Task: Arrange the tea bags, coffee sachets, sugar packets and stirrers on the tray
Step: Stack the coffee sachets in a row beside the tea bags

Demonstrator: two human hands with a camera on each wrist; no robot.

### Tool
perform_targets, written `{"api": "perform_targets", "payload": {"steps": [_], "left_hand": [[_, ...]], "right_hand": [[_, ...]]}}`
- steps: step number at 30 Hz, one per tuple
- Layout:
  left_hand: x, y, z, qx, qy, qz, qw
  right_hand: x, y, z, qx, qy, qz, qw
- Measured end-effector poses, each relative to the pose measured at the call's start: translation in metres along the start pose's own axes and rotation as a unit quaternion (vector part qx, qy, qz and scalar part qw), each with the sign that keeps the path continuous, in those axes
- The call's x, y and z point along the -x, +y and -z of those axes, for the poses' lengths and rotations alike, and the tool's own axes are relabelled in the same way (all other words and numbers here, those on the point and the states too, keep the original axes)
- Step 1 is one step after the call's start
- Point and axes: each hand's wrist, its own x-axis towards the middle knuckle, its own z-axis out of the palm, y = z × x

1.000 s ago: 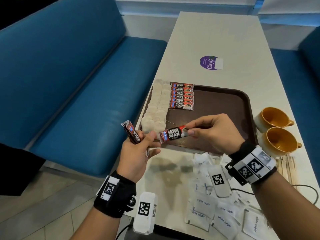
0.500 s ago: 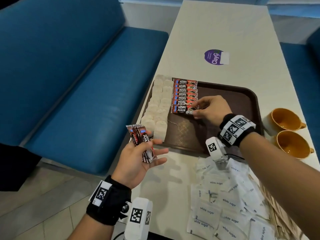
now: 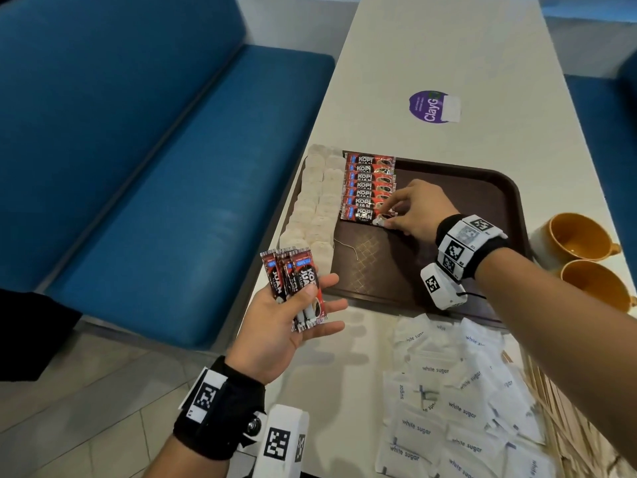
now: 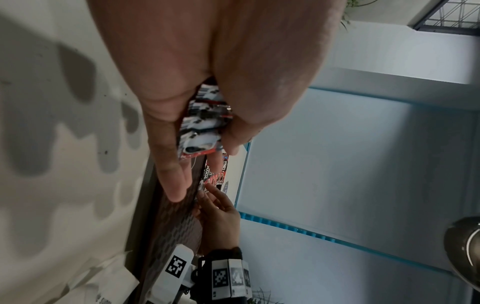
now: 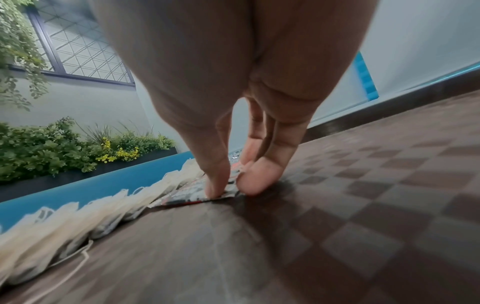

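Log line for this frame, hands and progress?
left hand: holds spare sachets | right hand: pinches sachet onto tray row | sugar packets: off tray

You are looking down a long, pale counter [image 3: 448, 56] that runs away from you, with a round purple sticker [image 3: 429, 106] on its top. Left of the counter stands a blue padded booth seat [image 3: 155, 201] with a tall blue backrest, and below that seat the floor [image 3: 86, 408] is laid in pale tiles; a second blue seat [image 3: 606, 108] lies right of the counter. Beyond the counter's left side, the right wrist view shows a pale wall, a dark-framed window [image 5: 78, 51] with a diamond lattice, and a planter of green shrubs [image 5: 52, 148] with yellow flowers.
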Motion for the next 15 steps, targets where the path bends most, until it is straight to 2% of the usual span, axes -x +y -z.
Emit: {"api": "perform_targets", "payload": {"steps": [9, 15], "left_hand": [[0.001, 0.001, -0.001, -0.004, 0.001, -0.005, 1.0], [0.005, 0.004, -0.001, 0.013, -0.007, -0.007, 1.0]], "right_hand": [[-0.002, -0.006, 0.002, 0.0, -0.018, -0.001, 1.0], [0.012, -0.012, 0.016, -0.009, 0.046, 0.028, 0.998]]}}
